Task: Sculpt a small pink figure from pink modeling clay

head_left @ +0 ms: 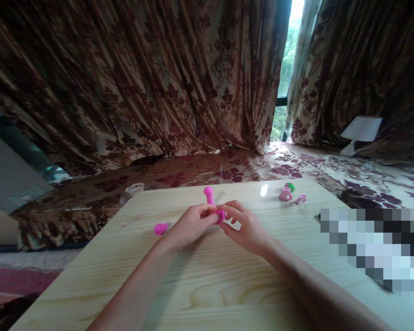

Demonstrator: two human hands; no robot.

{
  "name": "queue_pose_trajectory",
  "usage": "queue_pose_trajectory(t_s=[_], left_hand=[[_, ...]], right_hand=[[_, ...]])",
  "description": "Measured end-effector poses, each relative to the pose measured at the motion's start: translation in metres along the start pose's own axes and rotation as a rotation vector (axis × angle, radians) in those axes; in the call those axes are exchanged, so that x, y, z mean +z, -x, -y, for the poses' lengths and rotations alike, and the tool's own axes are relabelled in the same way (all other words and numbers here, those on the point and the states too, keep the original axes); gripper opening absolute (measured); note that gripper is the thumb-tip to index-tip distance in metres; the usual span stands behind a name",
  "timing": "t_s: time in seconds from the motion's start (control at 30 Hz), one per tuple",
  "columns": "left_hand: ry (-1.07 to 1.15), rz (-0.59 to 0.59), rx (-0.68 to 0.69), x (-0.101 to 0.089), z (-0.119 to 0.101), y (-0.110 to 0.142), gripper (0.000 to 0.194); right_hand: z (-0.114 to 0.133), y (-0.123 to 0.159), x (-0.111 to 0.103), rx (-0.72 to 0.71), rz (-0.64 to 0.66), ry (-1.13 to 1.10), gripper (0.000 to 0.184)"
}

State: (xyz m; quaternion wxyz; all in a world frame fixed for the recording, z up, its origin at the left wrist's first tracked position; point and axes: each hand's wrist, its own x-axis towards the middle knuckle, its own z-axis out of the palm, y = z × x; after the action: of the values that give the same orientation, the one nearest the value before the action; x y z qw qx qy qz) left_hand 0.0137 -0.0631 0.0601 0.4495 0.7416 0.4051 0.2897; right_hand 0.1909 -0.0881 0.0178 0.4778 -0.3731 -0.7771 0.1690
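Over the middle of the table, my left hand (200, 221) and my right hand (245, 230) meet around a small bright pink piece (221, 216) that looks like modelling clay. Fingers of both hands pinch it, covering part of its shape. Just beyond my left fingers is a pink stick-like piece with a rounded top (209, 195); its lower end is hidden behind the hand. A crumpled pink lump (160, 229) lies on the table to the left of my left wrist.
On the pale wood-grain table (224, 294), a light pink cup-like item (285, 195), a green piece (290, 187) and a small pink ring-like piece (301, 199) sit at far right. A blurred-out object (376, 248) lies at the right edge. A white lamp (361, 129) stands behind.
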Motion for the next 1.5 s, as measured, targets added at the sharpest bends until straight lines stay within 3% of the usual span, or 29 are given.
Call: queue_pose_trajectory(t_s=[0.17,0.43,0.7,0.9,1.07,1.23,1.37,1.5], left_hand=[[0.357,0.096,-0.112,0.015,0.004,-0.003,0.036],[0.598,0.133,-0.153,0.008,0.006,0.008,0.033],[0.615,0.077,-0.185,0.021,0.011,0.007,0.033],[0.601,0.051,-0.208,0.024,0.012,0.008,0.033],[0.550,-0.039,-0.245,0.025,0.012,0.006,0.033],[0.517,-0.094,-0.268,0.020,0.012,0.005,0.034],[0.538,-0.091,-0.247,0.019,0.015,0.005,0.037],[0.568,-0.030,-0.235,0.019,0.015,0.007,0.036]], right_hand=[[0.000,-0.003,-0.004,0.049,0.012,-0.033,0.019],[0.006,-0.004,0.004,0.103,0.001,-0.104,0.007],[0.004,-0.002,0.005,0.160,0.025,0.000,0.006],[0.000,-0.003,0.005,0.174,-0.020,0.010,0.012],[-0.008,-0.004,0.002,0.213,-0.065,0.088,0.015],[-0.011,-0.003,-0.004,0.289,0.033,-0.038,0.017],[-0.006,-0.004,-0.007,0.156,0.104,-0.153,0.049],[0.000,-0.005,-0.008,0.076,0.130,-0.066,0.028]])
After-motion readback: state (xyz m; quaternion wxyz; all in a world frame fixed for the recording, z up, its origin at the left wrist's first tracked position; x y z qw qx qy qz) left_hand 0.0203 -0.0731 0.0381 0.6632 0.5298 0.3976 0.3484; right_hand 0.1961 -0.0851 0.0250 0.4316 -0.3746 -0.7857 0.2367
